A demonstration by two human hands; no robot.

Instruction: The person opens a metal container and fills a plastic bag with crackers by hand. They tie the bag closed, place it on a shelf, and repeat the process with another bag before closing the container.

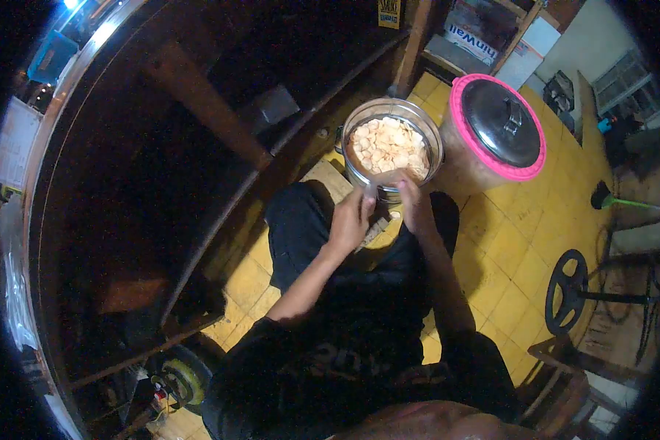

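In front of my folded legs stands a round metal pot (350,163) filled with pale, thin, round chips (390,144). Both hands are at its near rim. My left hand (350,220) is closed, with its fingers pinching one side of a small clear plastic bag (380,181). On the other side, my right hand (416,207) is closed on the same bag, thumb and fingers together. The bag is see-through and partly smeared, and it overlaps the near edge of the pot in this view.
Right of the pot stands a large clear tub with a pink rim (458,99) and a dark shiny lid (500,121). A dark wooden shelf unit (220,213) runs along the left. Yellow tiles (491,227) cover the floor. A black wheel-shaped base (567,292) lies at right.
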